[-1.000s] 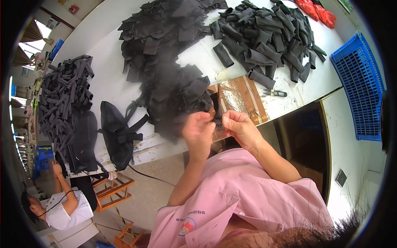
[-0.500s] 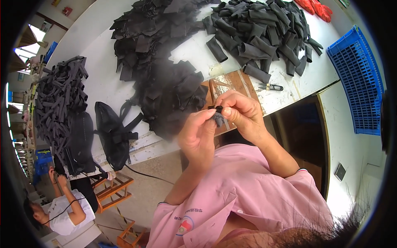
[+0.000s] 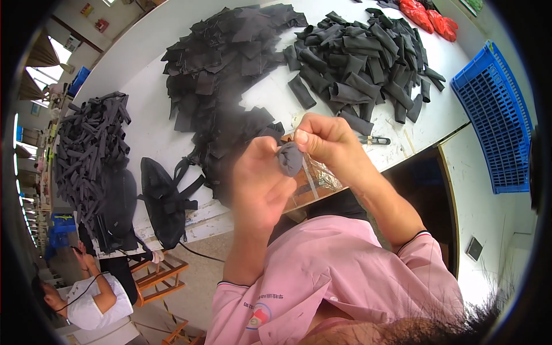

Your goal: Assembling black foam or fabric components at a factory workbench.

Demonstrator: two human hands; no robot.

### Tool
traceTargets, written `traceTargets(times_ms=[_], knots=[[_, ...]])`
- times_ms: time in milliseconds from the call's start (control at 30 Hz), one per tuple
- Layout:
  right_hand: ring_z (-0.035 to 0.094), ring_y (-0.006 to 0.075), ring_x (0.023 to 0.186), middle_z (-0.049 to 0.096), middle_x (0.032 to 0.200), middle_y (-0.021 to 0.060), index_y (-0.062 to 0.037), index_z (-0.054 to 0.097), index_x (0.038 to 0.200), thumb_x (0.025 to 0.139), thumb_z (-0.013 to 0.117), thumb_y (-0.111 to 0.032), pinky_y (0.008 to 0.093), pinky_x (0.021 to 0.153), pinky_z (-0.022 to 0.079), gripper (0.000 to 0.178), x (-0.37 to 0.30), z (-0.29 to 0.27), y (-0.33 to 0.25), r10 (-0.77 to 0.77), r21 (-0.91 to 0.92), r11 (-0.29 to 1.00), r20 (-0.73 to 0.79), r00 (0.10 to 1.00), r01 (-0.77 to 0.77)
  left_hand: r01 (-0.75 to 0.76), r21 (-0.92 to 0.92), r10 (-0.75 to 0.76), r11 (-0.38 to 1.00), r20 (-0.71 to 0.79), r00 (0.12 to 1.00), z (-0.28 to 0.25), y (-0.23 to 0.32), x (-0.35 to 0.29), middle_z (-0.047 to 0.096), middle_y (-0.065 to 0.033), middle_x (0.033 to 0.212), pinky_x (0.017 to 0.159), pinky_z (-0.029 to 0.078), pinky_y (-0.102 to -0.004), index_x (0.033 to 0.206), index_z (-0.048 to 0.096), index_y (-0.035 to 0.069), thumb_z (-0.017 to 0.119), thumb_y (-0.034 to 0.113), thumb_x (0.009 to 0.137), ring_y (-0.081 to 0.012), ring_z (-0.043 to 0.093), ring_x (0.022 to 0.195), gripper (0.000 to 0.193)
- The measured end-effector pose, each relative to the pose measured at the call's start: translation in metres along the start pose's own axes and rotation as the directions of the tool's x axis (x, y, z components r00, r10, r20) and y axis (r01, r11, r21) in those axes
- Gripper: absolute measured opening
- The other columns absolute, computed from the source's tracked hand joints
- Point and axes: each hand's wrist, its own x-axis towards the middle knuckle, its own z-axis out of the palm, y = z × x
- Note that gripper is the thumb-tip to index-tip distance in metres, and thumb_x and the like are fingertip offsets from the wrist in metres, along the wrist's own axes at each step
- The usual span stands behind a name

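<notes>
A bunched piece of dark grey fabric (image 3: 290, 159), probably a small sewn tube, is held between my hands just above the table's front edge. My left hand (image 3: 259, 181) is closed around its left side, its fingers partly blurred. With thumb and index finger, my right hand (image 3: 328, 141) pinches its upper right edge. Beyond lies a pile of dark fabric tubes (image 3: 359, 57). Flat black fabric pieces (image 3: 215, 57) spread over the table in front of my left hand, and thread snips (image 3: 375, 140) lie beside my right wrist.
On the white table (image 3: 148, 123), a heap of narrow dark strips (image 3: 92, 138) and a black bag-like item (image 3: 164, 201) sit at left. A blue plastic crate (image 3: 494, 109) stands at right. Red plastic bags (image 3: 428, 17) lie at the back. Another person (image 3: 98, 296) works at lower left.
Both hands have come up a little with the fabric, which now shows as a larger rounded bunch. My left hand has turned and moved left. The view has shifted slightly.
</notes>
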Motion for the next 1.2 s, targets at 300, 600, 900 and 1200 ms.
traceTargets(times_ms=[300,600,900,1200], knots=[[0.033,0.0054,0.048,0.042,0.058,-0.0024,-0.0036,0.055,0.07,0.082,0.061,-0.028,0.019,0.043,0.025,0.028,0.024,-0.019,0.044,0.341,0.346,0.845,0.24,0.909,-0.408,0.219,-0.323,-0.256,0.92,-0.074,0.964,-0.045,-0.01,0.022,0.061,-0.0061,0.08,0.032,0.019,-0.0166,0.108,0.053,-0.001,0.041,0.006,0.088,-0.003,0.024,0.034,0.025],[0.038,0.0051,0.053,0.046,0.061,-0.0036,-0.0061,0.054,0.07,0.082,0.06,-0.028,0.0179,0.047,0.029,0.025,0.03,-0.024,0.051,0.078,0.298,0.935,0.36,0.93,-0.194,0.039,0.148,-0.014,0.988,-0.161,0.987,-0.013,-0.02,0.006,0.055,-0.0035,0.071,0.032,0.02,-0.0174,0.11,0.05,0.002,0.046,-0.002,0.083,-0.0024,0.024,0.034,0.027],[0.038,0.0043,0.053,0.047,0.062,-0.0042,-0.0045,0.055,0.072,0.084,0.057,-0.03,0.0184,0.048,0.031,0.029,0.037,-0.017,0.055,0.192,0.051,0.976,0.266,0.945,-0.213,0.142,-0.576,-0.323,0.805,-0.225,0.919,-0.054,-0.009,0.031,0.056,-0.0051,0.067,0.029,0.019,-0.0168,0.101,0.055,-0.004,0.043,0.0,0.084,-0.0029,0.027,0.031,0.021],[0.041,0.0056,0.052,0.047,0.061,-0.0024,-0.005,0.054,0.07,0.081,0.061,-0.031,0.0179,0.046,0.033,0.029,0.027,-0.025,0.076,0.243,0.263,0.912,0.272,0.931,-0.315,0.144,-0.656,-0.361,0.741,-0.208,0.909,-0.064,-0.027,0.016,0.058,-0.0082,0.072,0.031,0.021,-0.0174,0.101,0.052,-0.006,0.042,0.001,0.084,-0.0046,0.028,0.033,0.021]])
